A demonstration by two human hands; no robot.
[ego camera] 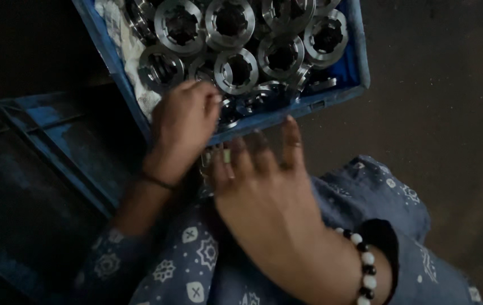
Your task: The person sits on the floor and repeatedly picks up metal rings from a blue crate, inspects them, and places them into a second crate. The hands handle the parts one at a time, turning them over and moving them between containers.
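The left hand (185,121) reaches into the blue plastic crate (114,62) of shiny round metal rings (235,70) at the top, fingers curled; I cannot tell if it holds one. The right hand (264,186) in the middle is spread wide open and holds nothing.

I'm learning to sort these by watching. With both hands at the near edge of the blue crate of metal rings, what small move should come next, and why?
Probably close the left hand on a metal ring by the near wall of the blue crate. Its fingers already reach into the rings there, while the right hand hovers open outside the crate.
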